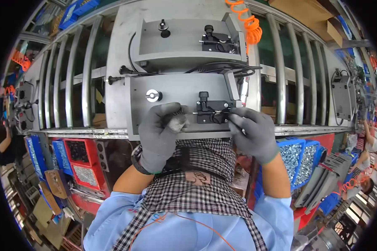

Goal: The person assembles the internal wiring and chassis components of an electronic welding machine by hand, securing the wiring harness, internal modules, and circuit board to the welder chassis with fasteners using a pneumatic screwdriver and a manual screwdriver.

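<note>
Both my hands wear grey gloves above a grey metal housing (pixel 180 85) that lies open on the bench. A black latch-like mechanism (pixel 212 113) with a knob on top is set inside it, toward the right. My left hand (pixel 163 129) is closed just left of this mechanism, fingers curled together; whatever they hold is too dark and small to name. At the mechanism's right end, the fingertips of my right hand (pixel 254 131) are pressed together by the housing's side wall. A round silver-and-black knob (pixel 153 96) sits left of the mechanism.
Behind stands a second grey housing (pixel 184 39) with a similar mechanism, black cables (pixel 222 67) between the two. Roller bars (pixel 88 71) flank the bench. An orange coiled hose (pixel 251 29) hangs at the back right. Red bins (pixel 86 175) and blue bins (pixel 305 161) hold small parts.
</note>
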